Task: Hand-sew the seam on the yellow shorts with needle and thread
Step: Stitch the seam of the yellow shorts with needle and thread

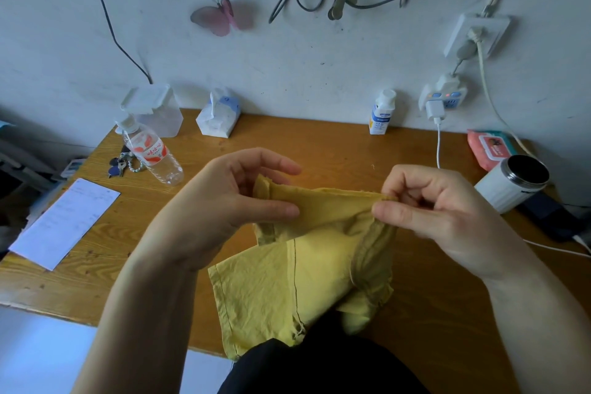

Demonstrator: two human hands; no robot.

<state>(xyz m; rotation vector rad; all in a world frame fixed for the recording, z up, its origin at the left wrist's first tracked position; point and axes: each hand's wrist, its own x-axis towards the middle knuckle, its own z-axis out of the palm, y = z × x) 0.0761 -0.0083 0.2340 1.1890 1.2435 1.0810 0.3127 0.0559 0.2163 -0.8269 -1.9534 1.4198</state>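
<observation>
The yellow shorts (287,278) hang from both my hands over the front edge of the wooden table (319,144), their lower part draping toward my lap. My left hand (230,198) pinches the left end of a raw fabric edge between thumb and fingers. My right hand (428,208) pinches the right end of the same edge, which is stretched taut between the two hands. A dark seam line runs down the middle of the shorts. I cannot make out a needle or thread.
A plastic water bottle (150,150) and keys (120,165) lie at the left, with a paper sheet (65,222) nearer me. A tissue box (217,115) and small bottle (380,112) stand at the wall. A white steel mug (511,182), wet wipes (487,147) and charger cables are at the right.
</observation>
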